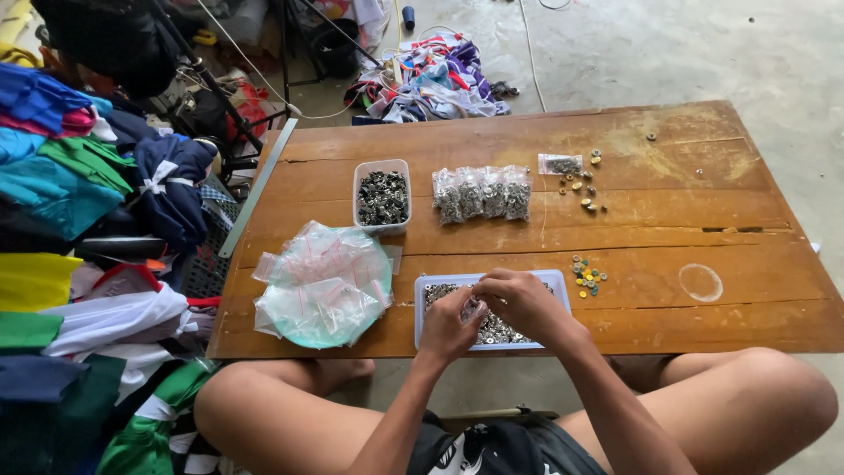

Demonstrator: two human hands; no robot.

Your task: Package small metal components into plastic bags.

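— Both hands, what do they hold?
— Left hand (451, 318) and right hand (519, 299) pinch together one small clear bag (473, 307) over the tray of metal studs (440, 288) on the bench (668, 264).
— How does it handle?
— Light, soft, slippery, I think; grip it at the mouth edge.

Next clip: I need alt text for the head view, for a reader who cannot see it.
Seen from above, a seated person's left hand and right hand meet over a white tray of small metal fasteners on a low wooden table, pinching a small clear bag. Nearby lie a pile of empty zip bags, a row of filled bags and a tub of dark fasteners.
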